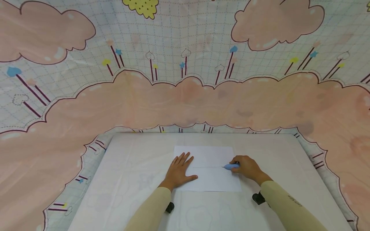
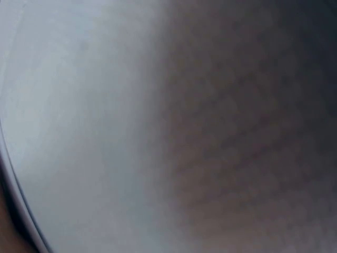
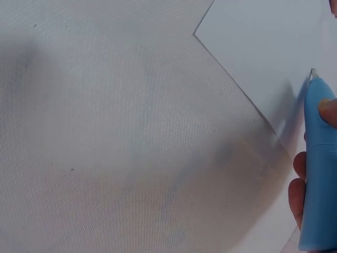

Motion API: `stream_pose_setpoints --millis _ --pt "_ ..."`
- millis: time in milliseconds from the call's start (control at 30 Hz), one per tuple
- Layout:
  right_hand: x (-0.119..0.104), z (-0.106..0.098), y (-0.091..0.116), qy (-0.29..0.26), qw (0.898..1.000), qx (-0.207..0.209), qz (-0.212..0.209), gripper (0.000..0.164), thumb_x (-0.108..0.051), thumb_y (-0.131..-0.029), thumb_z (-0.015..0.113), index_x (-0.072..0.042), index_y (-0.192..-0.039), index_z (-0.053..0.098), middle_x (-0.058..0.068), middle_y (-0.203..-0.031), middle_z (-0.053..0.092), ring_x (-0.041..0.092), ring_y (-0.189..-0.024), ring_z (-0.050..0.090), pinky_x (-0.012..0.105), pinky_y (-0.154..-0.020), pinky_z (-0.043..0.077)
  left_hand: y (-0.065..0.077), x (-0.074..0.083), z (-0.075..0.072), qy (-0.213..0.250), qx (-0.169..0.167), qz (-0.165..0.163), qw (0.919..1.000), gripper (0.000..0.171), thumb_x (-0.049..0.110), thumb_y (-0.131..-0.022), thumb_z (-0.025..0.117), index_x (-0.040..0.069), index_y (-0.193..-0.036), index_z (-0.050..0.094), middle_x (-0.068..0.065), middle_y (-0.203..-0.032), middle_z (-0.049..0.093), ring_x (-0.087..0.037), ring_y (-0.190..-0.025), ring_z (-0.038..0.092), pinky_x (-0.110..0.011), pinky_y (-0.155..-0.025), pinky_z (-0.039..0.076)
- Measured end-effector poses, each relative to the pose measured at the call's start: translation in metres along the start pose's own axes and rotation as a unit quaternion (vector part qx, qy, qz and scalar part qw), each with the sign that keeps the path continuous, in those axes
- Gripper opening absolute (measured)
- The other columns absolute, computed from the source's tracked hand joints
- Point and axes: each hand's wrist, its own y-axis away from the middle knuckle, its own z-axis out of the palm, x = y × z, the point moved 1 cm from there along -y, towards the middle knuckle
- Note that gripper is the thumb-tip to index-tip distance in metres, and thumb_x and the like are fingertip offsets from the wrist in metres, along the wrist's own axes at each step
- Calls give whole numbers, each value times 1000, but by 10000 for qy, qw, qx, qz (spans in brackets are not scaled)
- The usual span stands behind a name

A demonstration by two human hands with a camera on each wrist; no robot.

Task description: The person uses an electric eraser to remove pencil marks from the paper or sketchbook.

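Observation:
A white sheet of paper [image 1: 212,183] lies on the white tabletop. My left hand [image 1: 178,171] rests flat on its left part, fingers spread and thumb pointing right. In my right hand [image 1: 248,168] I grip a thick light-blue pen [image 3: 320,179] with a thin metal tip, near the sheet's right edge. The pen tip points left, at the right end of a faint line [image 1: 206,167] across the paper. The right wrist view shows my fingers [image 3: 297,200] curled round the pen's barrel. Blurred skin [image 2: 253,132] and a pale surface fill the left wrist view.
The white table [image 1: 136,154] stands against a cloth backdrop [image 1: 185,102] printed with clouds. A black wrist device [image 1: 258,198] hangs under the right sleeve, and another black device [image 1: 170,207] under the left.

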Motion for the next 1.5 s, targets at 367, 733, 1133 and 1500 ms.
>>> stream_pose_setpoints --millis 367,733,1133,1500 --pt "-7 2 -5 -95 9999 6 -84 23 -16 -80 81 -9 -101 75 4 -104 72 21 -94 64 49 -92 54 -2 -2 0 1 33 35 10000 93 81 -85 41 26 -158 24 4 -166 13 -21 -153 9 -47 -123 12" --pt "-13 9 -10 -134 9998 -44 -101 23 -15 -80 81 -9 -101 75 4 -105 72 19 -93 64 47 -91 54 -1 1 -5 75 -6 62 10000 91 77 -86 45 23 -157 27 0 -165 17 -24 -153 11 -48 -123 14" --pt "-17 13 -12 -151 9996 -25 -238 22 -16 -80 82 -10 -100 75 3 -104 72 18 -92 64 45 -89 54 2 5 -12 149 -141 -4 9998 91 76 -86 47 23 -157 26 1 -166 15 -23 -153 10 -47 -123 12" --pt "-24 14 -15 -170 9996 -21 -244 22 -15 -80 82 -10 -100 75 3 -105 72 19 -94 65 46 -90 54 1 4 -11 175 78 126 9997 91 74 -86 51 20 -156 31 -3 -164 21 -27 -152 16 -50 -121 17"
